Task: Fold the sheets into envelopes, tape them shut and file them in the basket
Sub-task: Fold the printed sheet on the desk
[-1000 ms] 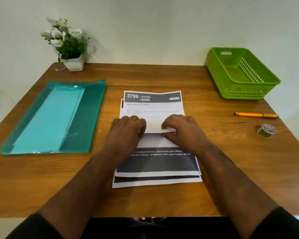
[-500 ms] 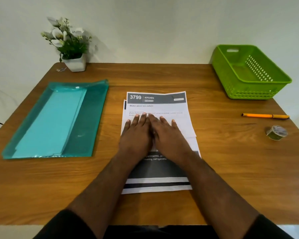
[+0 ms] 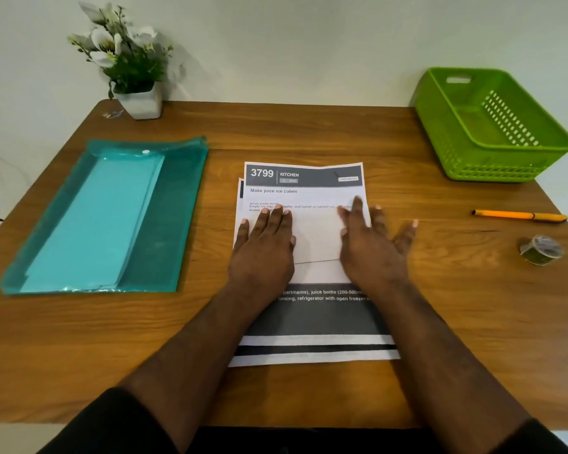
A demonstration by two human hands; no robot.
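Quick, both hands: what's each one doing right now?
Left hand: open, flat, pressing the folded sheet.
Right hand: open, fingers spread, flat on the sheet's right edge.

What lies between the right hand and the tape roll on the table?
Only bare wooden table, as the head view shows. The right hand is pressed flat on the folded sheet; the tape roll sits apart.

Printed sheets (image 3: 304, 191) lie stacked mid-surface, top one folded up; green basket (image 3: 492, 126) sits far right; tape roll (image 3: 541, 250) near right.
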